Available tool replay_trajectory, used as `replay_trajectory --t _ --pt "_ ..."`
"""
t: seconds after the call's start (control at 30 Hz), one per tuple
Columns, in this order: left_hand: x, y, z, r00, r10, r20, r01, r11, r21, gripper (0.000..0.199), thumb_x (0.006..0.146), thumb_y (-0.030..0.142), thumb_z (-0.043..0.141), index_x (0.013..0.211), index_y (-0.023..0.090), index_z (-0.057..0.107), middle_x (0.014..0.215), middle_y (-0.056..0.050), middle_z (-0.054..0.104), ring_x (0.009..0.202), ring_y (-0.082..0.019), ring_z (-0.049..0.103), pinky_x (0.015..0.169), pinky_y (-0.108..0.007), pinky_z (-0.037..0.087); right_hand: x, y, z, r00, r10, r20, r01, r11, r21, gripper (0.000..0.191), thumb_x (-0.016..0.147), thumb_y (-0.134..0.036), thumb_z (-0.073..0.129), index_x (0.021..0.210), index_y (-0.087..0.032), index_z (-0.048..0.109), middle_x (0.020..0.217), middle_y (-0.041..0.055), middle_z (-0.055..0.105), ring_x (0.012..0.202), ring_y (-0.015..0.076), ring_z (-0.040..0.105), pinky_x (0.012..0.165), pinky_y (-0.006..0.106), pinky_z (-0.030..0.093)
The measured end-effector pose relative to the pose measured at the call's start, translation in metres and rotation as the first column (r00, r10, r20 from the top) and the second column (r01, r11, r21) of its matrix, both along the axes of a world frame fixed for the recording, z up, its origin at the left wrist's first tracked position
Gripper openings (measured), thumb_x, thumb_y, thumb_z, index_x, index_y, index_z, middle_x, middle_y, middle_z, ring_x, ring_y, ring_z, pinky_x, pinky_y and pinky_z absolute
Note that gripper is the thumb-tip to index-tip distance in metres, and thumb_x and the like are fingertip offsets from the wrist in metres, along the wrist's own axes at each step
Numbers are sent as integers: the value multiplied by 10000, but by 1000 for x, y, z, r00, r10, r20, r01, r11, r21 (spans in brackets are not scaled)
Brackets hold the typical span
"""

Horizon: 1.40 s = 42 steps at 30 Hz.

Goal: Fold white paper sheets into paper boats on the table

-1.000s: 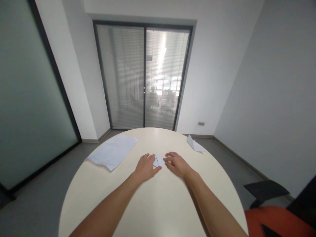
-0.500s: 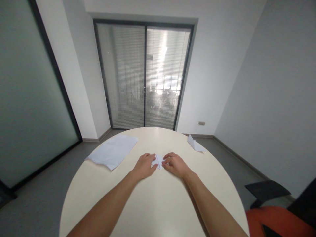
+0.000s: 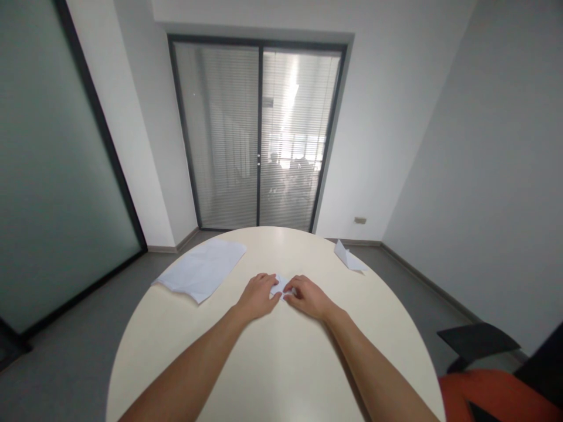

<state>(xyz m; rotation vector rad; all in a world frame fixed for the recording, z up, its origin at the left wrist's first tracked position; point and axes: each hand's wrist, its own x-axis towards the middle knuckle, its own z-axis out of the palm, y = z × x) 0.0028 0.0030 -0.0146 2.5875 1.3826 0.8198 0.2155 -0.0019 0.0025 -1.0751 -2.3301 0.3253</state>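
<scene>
A small folded piece of white paper (image 3: 278,285) lies on the round table (image 3: 272,363), between my two hands. My left hand (image 3: 258,296) grips its left side, thumb near and fingers on the far edge. On the right side, the fingers and thumb of my right hand (image 3: 308,297) close on the paper and cover part of it. The exact folds under my fingers are hard to make out.
A large white sheet (image 3: 204,266) with an uneven edge lies at the table's far left. At the far right edge stands a folded white paper (image 3: 348,258). An orange chair (image 3: 497,395) with a black armrest (image 3: 478,340) is beyond the table on the right.
My right hand has shifted slightly left over the paper, its fingers drawing together with the thumb and covering more of it. My left hand stays in place.
</scene>
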Motion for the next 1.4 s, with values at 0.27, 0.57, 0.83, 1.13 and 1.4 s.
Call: replay_trajectory --t 0.27,0.57,0.83,1.13,1.4 --pt "-1 10 -7 999 17 43 -16 1000 -20 255 921 213 510 1088 220 703 1222 -66 687 1128 -231 585 1003 -375 447 3 5 -7 997 79 3 -79 997 22 198 877 -274 648 1027 -237 771 994 76 685 952 205 602 883 332 466" --pt "-10 18 -8 996 -11 83 14 999 -41 270 914 182 545 1084 249 744 1204 -49 707 1106 -231 616 1005 -377 452 5 2 -2 997 73 -3 -73 997 16 183 836 -280 699 996 -251 783 1038 77 692 987 215 613 886 336 477" --pt "-18 20 -7 986 133 101 -134 991 6 257 842 79 553 936 216 750 1042 -64 742 1011 -241 643 954 -384 459 4 5 -9 998 56 -43 -56 998 4 158 825 -280 709 963 -255 782 1032 69 689 969 212 618 882 340 483" --pt "-4 13 -6 981 121 153 -120 993 -12 152 860 227 632 989 176 695 1010 -88 722 996 -242 631 940 -383 457 5 4 -9 997 45 -57 -44 999 26 383 791 -274 713 1169 -229 667 1204 93 648 1112 252 586 997 413 449" --pt "1 14 -1 906 86 415 -36 991 -127 271 838 167 634 1107 195 655 1044 -61 731 957 -191 672 903 -323 505 9 6 -17 992 -66 -110 57 995 -78 906 801 -342 708 1554 -195 227 1494 177 438 1262 302 518 1059 486 416"
